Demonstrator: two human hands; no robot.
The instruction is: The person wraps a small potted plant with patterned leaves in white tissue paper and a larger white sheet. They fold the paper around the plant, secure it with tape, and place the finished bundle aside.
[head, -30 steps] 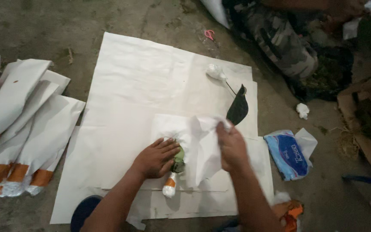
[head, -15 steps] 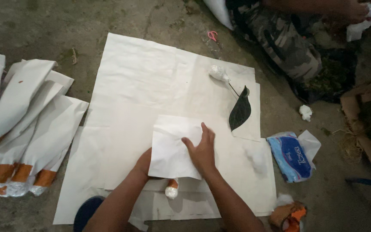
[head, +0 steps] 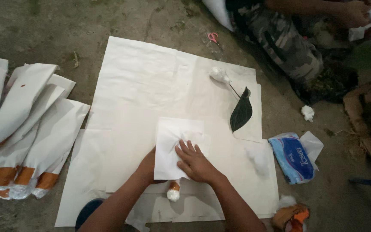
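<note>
A rough concrete floor (head: 44, 30), grey and stained with darker patches, fills the scene under dim, flat light with no strong shadows. In its middle lies a large spread of white paper sheets (head: 142, 81), overlapping one another. Left of that spread, a row of white wrapped bundles with orange bands at their lower ends (head: 31, 137) lies fanned out on the floor. Beyond the spread's far right corner sits another person in camouflage trousers (head: 280, 38), and small pink-handled scissors (head: 213, 37) lie just beyond its far edge. Right of the spread, brown cardboard (head: 366, 124) rests at the frame's edge.
</note>
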